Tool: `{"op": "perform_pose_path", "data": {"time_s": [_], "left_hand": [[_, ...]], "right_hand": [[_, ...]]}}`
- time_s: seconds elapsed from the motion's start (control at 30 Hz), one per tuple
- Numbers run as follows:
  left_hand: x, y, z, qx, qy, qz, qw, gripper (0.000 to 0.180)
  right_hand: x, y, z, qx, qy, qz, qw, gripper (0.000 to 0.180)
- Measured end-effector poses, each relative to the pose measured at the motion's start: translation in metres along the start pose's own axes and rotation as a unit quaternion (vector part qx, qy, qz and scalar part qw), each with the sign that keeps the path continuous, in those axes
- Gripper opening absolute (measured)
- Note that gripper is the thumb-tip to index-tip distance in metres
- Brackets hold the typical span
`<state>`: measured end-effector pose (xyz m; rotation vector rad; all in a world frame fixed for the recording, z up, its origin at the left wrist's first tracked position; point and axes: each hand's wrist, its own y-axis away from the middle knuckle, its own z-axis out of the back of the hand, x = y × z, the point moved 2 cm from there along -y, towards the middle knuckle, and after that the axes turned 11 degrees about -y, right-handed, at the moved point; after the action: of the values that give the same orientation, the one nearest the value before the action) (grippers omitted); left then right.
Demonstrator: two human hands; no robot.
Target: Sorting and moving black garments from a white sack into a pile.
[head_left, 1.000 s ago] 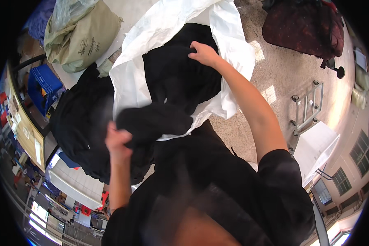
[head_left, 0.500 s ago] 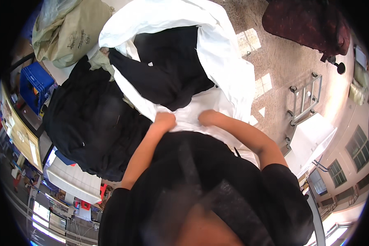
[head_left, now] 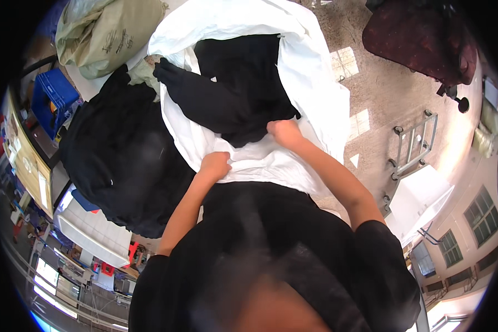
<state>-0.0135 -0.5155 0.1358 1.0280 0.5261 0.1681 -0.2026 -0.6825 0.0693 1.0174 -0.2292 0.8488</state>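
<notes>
A wide-mouthed white sack of thin, creased sheet material (head_left: 315,72) sits directly before the person, and we look almost straight down into its mouth. The opening faces up toward us, its longer axis running from the far side to the near side with a slight lean to the right. Its rim is rolled thick and soft at the far edge and bunches into fine wrinkles at the near edge, against the person's black clothing.

Inside lies matte black cloth (head_left: 240,61), loosely folded; one narrow, tapering strip of it points to the far left and drapes over the left rim.

The left hand (head_left: 216,166) is clenched on the near rim. The right hand (head_left: 286,133) is curled into a fist beside the cloth's near right edge; we cannot fairly tell whether it pinches the sack wall, the cloth or both.

To the left we see a rounded, rumpled heap of black fabric (head_left: 122,160), and beyond it a bulging khaki bag (head_left: 105,47). Speckled floor (head_left: 365,94) shows at right.
</notes>
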Motion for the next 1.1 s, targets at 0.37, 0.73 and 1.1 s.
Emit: {"op": "perform_pose_path", "data": {"time_s": [0.37,0.73,1.1], "left_hand": [[-0.016,-0.088,-0.053,-0.144,0.102,-0.020,0.984,0.039],[-0.036,-0.024,-0.021,0.104,0.856,0.077,0.501,0.055],[-0.027,0.017,-0.013,-0.063,0.956,-0.161,0.237,0.040]], "right_hand": [[0.007,-0.026,-0.082,-0.037,0.115,0.082,0.989,0.016],[0.062,0.010,0.046,-0.106,-0.273,0.054,0.955,0.017],[0.150,0.013,0.121,0.341,-0.322,0.320,0.823,0.016]]}}
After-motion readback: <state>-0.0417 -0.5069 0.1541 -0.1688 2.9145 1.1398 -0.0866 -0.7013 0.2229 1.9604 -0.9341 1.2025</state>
